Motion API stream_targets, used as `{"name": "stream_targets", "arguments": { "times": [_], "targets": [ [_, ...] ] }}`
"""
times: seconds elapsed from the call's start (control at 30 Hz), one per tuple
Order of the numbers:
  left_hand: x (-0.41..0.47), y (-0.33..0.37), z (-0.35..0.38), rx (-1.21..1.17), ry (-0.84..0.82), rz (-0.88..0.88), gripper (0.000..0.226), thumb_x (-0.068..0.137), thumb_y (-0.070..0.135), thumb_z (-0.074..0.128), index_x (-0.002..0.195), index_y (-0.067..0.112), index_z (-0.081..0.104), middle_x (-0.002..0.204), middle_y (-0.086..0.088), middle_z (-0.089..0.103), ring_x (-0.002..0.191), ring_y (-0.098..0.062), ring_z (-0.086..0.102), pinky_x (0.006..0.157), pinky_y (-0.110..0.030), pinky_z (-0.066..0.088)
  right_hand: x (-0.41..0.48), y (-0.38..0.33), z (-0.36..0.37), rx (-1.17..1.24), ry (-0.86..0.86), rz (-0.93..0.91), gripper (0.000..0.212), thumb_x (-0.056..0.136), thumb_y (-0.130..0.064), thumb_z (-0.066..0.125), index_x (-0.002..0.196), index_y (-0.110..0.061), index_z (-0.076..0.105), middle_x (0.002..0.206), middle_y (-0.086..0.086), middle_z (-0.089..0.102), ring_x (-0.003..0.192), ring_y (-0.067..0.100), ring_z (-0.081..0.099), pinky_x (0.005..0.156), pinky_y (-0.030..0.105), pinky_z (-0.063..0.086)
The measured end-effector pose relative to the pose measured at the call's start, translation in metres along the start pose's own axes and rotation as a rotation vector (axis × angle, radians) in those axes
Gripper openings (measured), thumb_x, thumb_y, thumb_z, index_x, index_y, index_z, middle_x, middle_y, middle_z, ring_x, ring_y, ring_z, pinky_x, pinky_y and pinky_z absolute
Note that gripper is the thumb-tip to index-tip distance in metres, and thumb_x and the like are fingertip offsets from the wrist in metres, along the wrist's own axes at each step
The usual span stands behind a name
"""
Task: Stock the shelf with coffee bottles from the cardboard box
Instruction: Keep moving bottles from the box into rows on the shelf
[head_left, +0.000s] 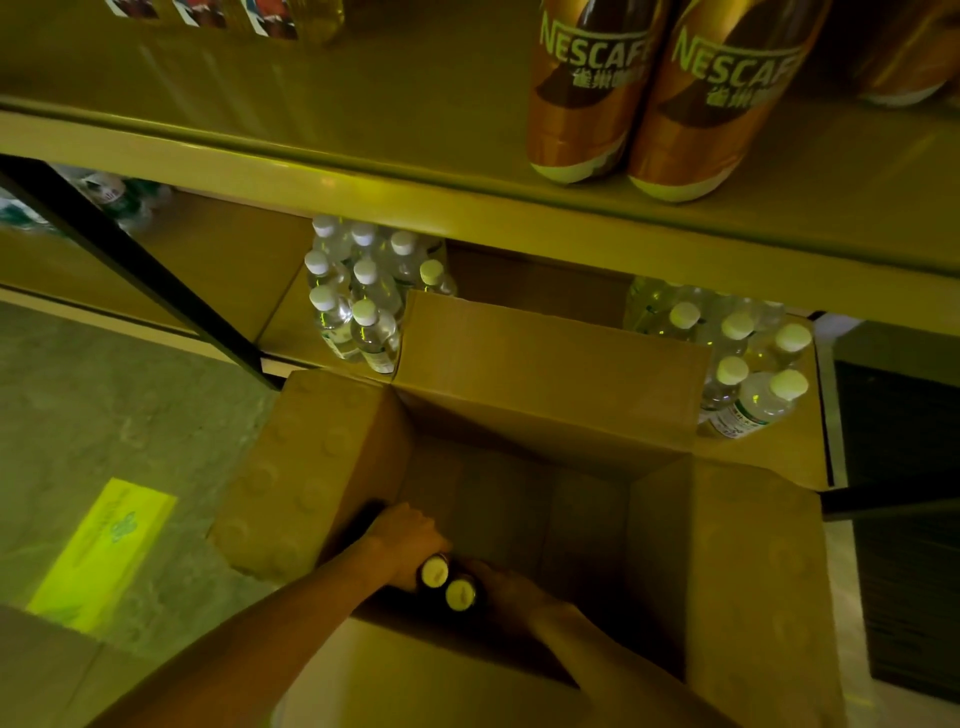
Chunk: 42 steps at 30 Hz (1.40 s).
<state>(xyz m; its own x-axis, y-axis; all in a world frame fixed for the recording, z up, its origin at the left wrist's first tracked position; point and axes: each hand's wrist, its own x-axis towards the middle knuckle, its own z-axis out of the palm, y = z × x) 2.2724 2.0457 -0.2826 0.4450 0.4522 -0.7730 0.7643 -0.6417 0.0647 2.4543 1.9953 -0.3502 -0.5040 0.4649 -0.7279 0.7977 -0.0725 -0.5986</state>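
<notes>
Two coffee bottles (448, 583), upright, caps up, in cardboard box (737, 571) near corner | left hand (405, 540) closed on left bottle, right hand (506, 587) on right | shelf (363, 171) lies above, forward; lift straight up required.

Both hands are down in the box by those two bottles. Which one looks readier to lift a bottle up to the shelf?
Probably the left hand: its fingers already curl around the nearer-left coffee bottle in the cardboard box. The right hand only rests beside the other bottle, its grip hidden in shadow.
</notes>
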Motion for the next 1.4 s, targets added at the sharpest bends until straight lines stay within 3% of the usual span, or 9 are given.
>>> {"name": "stream_targets", "arguments": {
  "times": [0.17,0.3,0.47,0.6,0.8,0.9,0.97,1.13,1.4],
  "targets": [
    [-0.014,-0.005,0.004,-0.425,0.182,-0.076,0.056,0.070,0.049,0.080,0.121,0.038,0.061,0.121,0.009,0.067,0.114,-0.017,0.062,0.092,-0.036,0.050,-0.018,0.005,-0.009,0.139,0.183,0.009,0.070,0.083,-0.042,0.071,0.145,-0.040,0.038,0.145,0.001,0.053,0.131,0.022,0.052,0.108,0.035,0.043],
    [-0.028,0.006,-0.012,-0.791,0.352,-0.114,0.063,0.065,0.054,0.082,0.123,0.042,0.061,0.124,0.021,0.065,0.117,-0.002,0.057,0.101,-0.037,0.049,-0.053,0.008,-0.029,0.248,0.386,-0.003,0.068,0.087,-0.029,0.072,0.147,-0.028,0.040,0.140,-0.007,0.048,0.133,0.010,0.044,0.110,0.023,0.034],
    [-0.047,0.038,-0.060,-1.133,0.569,-0.027,0.054,0.065,0.032,0.091,0.113,0.040,0.069,0.107,0.019,0.073,0.105,0.007,0.064,0.095,-0.023,0.051,-0.113,0.005,-0.067,0.346,0.602,-0.083,0.061,0.085,-0.029,0.075,0.134,-0.044,0.042,0.138,-0.012,0.052,0.128,0.000,0.048,0.111,0.025,0.038],
    [-0.068,0.074,-0.108,-1.323,0.756,0.087,0.038,0.069,0.013,0.090,0.103,0.019,0.075,0.099,0.006,0.077,0.097,-0.007,0.072,0.088,-0.025,0.055,-0.180,-0.006,-0.099,0.421,0.748,-0.167,0.056,0.088,-0.029,0.074,0.121,-0.055,0.038,0.121,-0.038,0.050,0.106,-0.028,0.045,0.096,0.006,0.042],
    [-0.101,0.128,-0.189,-1.525,1.041,0.256,0.041,0.064,0.012,0.086,0.103,0.012,0.073,0.098,0.002,0.078,0.096,-0.013,0.073,0.089,-0.026,0.057,-0.283,-0.033,-0.138,0.536,1.026,-0.368,0.055,0.082,-0.044,0.071,0.128,-0.053,0.043,0.121,-0.043,0.056,0.115,-0.023,0.049,0.088,0.001,0.043],
    [-0.119,0.151,-0.231,-1.564,1.175,0.356,0.047,0.064,0.027,0.087,0.108,0.019,0.073,0.101,0.002,0.077,0.099,-0.012,0.072,0.081,-0.025,0.058,-0.321,-0.043,-0.156,0.588,1.091,-0.474,0.065,0.083,-0.051,0.070,0.142,-0.042,0.043,0.134,-0.021,0.059,0.126,-0.001,0.054,0.100,0.027,0.049],
    [-0.131,0.164,-0.258,-1.558,1.242,0.419,0.047,0.066,0.032,0.085,0.111,0.023,0.072,0.102,0.004,0.077,0.099,-0.010,0.072,0.078,-0.025,0.057,-0.342,-0.049,-0.169,0.583,1.121,-0.516,0.054,0.092,-0.040,0.066,0.141,-0.034,0.047,0.132,-0.011,0.064,0.124,0.009,0.059,0.098,0.036,0.053],
    [-0.150,0.186,-0.318,-1.558,1.337,0.567,0.034,0.072,0.025,0.076,0.105,0.027,0.071,0.098,0.011,0.077,0.095,-0.004,0.072,0.073,-0.015,0.056,-0.383,-0.064,-0.204,0.589,1.248,-0.623,0.049,0.088,-0.033,0.065,0.136,-0.025,0.054,0.119,-0.011,0.070,0.112,0.005,0.066,0.087,0.025,0.057],
    [-0.132,0.185,-0.384,-1.442,1.450,0.518,0.036,0.082,0.026,0.078,0.117,0.025,0.070,0.105,0.012,0.075,0.102,-0.002,0.069,0.083,-0.023,0.057,-0.392,-0.071,-0.278,0.604,1.340,-0.629,0.043,0.090,-0.034,0.068,0.132,-0.029,0.057,0.119,-0.015,0.070,0.113,0.005,0.065,0.095,0.034,0.055]
  ]
}}
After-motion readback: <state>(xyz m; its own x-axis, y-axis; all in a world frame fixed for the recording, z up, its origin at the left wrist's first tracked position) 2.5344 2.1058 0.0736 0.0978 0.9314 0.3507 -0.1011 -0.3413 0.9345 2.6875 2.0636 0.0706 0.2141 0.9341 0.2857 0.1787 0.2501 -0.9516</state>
